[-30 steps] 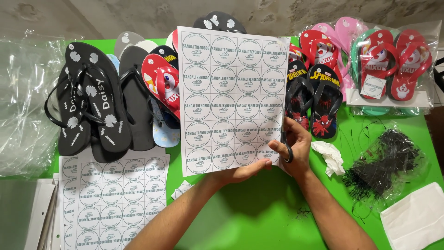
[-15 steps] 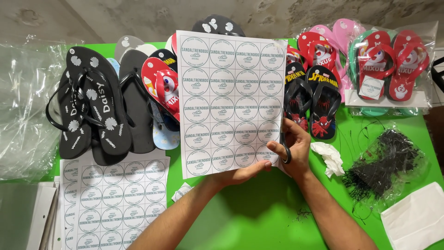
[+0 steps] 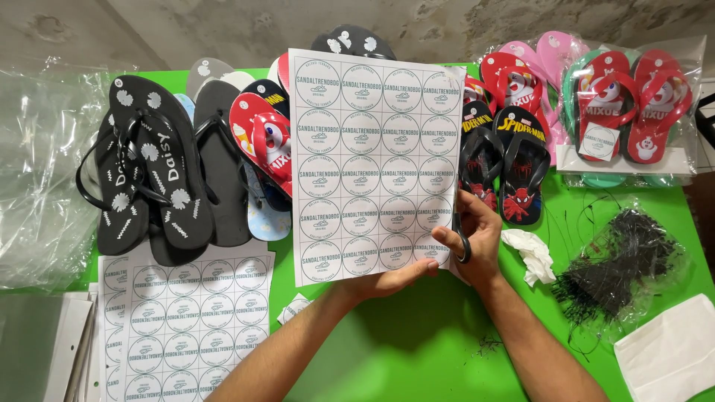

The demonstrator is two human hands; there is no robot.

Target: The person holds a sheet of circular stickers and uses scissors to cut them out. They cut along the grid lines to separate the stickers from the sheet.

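A white sheet of round labels (image 3: 372, 164) stood upright above the green table (image 3: 417, 350), another label sheet (image 3: 179, 320) lying at left. The left hand (image 3: 395, 279) pinched its bottom edge; the right hand (image 3: 477, 238) gripped black scissors (image 3: 463, 249) at its right edge.

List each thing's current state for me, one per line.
Label sheet: held upright, uncut.
Left hand: gripping sheet's bottom edge.
Right hand: holding scissors at sheet's right edge.
Second label sheet: flat on table.
Bagged red sandals: packed, tagged.
Black daisy sandals: unbagged.
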